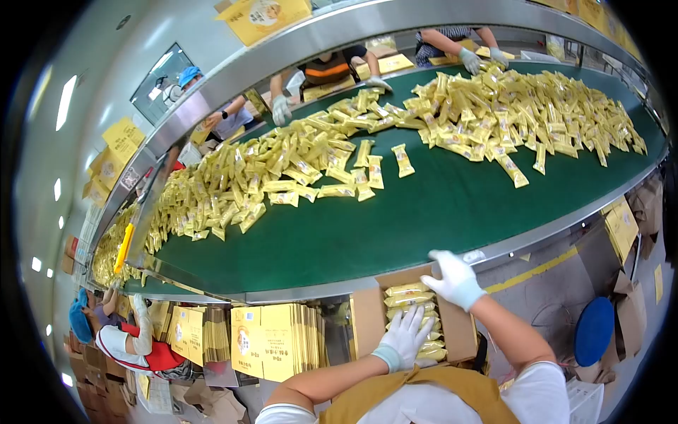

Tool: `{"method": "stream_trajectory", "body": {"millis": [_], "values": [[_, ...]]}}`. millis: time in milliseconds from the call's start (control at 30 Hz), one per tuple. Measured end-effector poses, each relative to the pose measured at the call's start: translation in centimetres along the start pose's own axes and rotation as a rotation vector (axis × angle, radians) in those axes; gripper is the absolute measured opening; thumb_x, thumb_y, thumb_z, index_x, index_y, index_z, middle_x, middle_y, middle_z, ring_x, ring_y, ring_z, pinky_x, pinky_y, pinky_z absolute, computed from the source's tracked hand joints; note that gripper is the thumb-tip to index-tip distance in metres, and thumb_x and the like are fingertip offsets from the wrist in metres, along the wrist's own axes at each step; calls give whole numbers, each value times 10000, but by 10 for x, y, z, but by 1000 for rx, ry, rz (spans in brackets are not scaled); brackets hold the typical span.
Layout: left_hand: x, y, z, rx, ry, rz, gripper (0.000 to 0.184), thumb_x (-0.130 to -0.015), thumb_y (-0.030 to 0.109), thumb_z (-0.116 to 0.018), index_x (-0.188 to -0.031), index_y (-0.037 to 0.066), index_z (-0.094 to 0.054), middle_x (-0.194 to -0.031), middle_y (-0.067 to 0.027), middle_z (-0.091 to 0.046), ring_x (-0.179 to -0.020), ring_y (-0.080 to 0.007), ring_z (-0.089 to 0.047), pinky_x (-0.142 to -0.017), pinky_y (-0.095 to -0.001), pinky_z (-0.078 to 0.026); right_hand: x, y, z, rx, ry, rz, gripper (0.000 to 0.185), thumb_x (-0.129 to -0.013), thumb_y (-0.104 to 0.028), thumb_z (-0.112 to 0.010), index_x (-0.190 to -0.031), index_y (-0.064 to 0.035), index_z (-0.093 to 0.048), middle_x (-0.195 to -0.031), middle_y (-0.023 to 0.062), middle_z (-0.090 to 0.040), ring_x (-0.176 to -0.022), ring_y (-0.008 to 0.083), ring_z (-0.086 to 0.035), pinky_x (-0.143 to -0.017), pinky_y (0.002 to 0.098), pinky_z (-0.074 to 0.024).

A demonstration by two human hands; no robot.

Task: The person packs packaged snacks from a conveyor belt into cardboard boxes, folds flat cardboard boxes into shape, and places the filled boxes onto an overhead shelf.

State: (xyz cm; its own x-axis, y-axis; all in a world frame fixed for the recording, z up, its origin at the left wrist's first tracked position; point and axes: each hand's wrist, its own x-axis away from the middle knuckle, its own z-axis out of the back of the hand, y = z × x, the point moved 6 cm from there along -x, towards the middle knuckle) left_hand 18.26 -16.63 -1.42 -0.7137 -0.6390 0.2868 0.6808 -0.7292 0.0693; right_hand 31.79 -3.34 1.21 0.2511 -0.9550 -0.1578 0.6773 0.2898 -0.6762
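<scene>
An open cardboard box (458,328) stands against the near edge of the belt, with yellow wrapped packets (409,290) lined up inside it. My left hand (404,336), in a white glove, lies over the packets with its fingers spread. At the box's far right corner is my right hand (455,279), also gloved, its fingers stretched out toward the belt edge and nothing visible in them. Beyond the box, the green conveyor belt (353,240) carries large heaps of yellow packets (522,106).
Stacks of flat yellow cartons (272,339) stand left of the box. Co-workers' gloved hands (281,111) reach over the belt's far side. Another person in a blue cap (80,318) is at the left. A blue stool (595,331) stands at the right.
</scene>
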Motion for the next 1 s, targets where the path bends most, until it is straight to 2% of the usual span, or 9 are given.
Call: {"method": "stream_trajectory", "body": {"millis": [100,167,300,433,567,600,733,900,1000], "values": [[2,-3,2,12,4,9,1007,-884,717,-517,-1545,-11,-300,-1559,-340,-289,-1472,-452,-262,-1176,-577,-213,-25,14,-39,35,-438,-284,729,-786,-595,-725,-1204,0,-679,-1234,258,-662,-1160,391,-626,-1008,414,-489],[6,-6,4,84,98,-4,995,-892,690,-533,-1544,-21,-291,-1565,-334,-286,-1477,-438,-260,-1186,-568,-203,-26,33,-60,56,-401,-210,687,-780,-630,-722,-1142,-46,-727,-1135,255,-698,-1138,375,-640,-991,427,-499],[62,-38,17,846,767,132,776,-956,393,-575,-1537,-41,-298,-1515,-291,-396,-1435,-424,-361,-1208,-519,-229,8,-13,-16,40,-131,418,169,-845,-285,-720,-968,-180,-770,-860,14,-692,-834,271,-628,-753,390,-542],[115,-76,-4,1152,1450,516,489,-1040,219,-452,-1444,-54,-416,-1400,-206,-533,-1301,-305,-517,-1122,-445,-392,38,-48,50,127,194,482,210,-752,-145,-724,-952,-193,-764,-836,-9,-685,-786,233,-617,-668,358,-540],[110,-104,-61,1563,1006,823,456,-1093,313,-372,-1387,-4,-515,-1267,-146,-632,-1121,-239,-635,-958,-382,-529,32,-30,87,245,386,214,145,-796,-129,-710,-931,-139,-762,-872,58,-710,-780,287,-621,-699,389,-531],[98,-116,-123,1553,994,657,390,-1054,200,-502,-1397,14,-516,-1256,-116,-655,-1096,-201,-655,-924,-347,-551,26,-19,92,197,433,73,107,-833,-151,-696,-913,-119,-759,-873,80,-711,-781,311,-617,-720,394,-529],[36,-63,-92,1479,454,471,1209,-875,47,-742,-1573,133,242,-1611,-233,-240,-1299,-272,-537,-1034,-379,-501,-1,11,94,247,168,-194,324,-963,-322,-587,-873,-54,-744,-780,190,-699,-723,408,-648,-693,484,-529],[-26,-95,-213,1668,720,322,613,-1026,375,-565,-1513,51,-380,-1461,-167,-507,-1222,-292,-597,-1034,-446,-504,-19,20,85,166,-35,-82,417,-980,-366,-550,-839,-11,-718,-750,245,-675,-718,439,-666,-675,510,-533],[-2,-124,-80,1231,881,328,581,-1023,390,-566,-1466,38,-433,-1397,-156,-554,-1189,-274,-606,-1003,-423,-518,-32,-20,110,-242,146,23,355,-983,-294,-522,-969,21,-685,-825,252,-669,-750,359,-686,-700,416,-531]]}}
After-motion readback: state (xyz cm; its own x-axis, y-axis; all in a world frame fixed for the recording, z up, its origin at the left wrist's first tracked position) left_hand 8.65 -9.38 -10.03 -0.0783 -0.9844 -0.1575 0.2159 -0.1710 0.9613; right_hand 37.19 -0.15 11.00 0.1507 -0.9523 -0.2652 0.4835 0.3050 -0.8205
